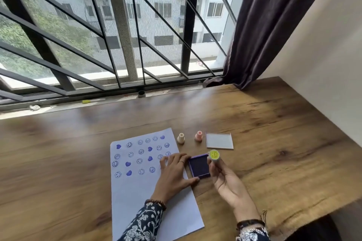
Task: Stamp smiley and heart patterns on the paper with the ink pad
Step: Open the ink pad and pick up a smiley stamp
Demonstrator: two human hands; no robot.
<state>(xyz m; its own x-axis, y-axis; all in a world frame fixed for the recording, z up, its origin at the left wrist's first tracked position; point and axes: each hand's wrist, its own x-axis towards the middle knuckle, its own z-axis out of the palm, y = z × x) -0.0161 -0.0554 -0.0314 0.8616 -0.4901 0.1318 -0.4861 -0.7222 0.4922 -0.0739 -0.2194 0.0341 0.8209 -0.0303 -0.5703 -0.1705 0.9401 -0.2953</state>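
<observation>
A: Where's the ink pad?
B: Open on the table, touching the paper's right edge.
A: The hands?
B: Left hand flat on the paper, holding nothing. Right hand pinches a yellow smiley stamp, at the pad's two o'clock.

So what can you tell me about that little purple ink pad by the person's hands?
The ink pad is a small square tray with a purple rim around a dark violet inked surface, open and lying flat on the wooden table, just off the right edge of the paper. The left hand rests at its left side, thumb against the near corner. The right hand holds a yellow-faced stamp at its far right corner. A clear square lid lies beyond it.
</observation>
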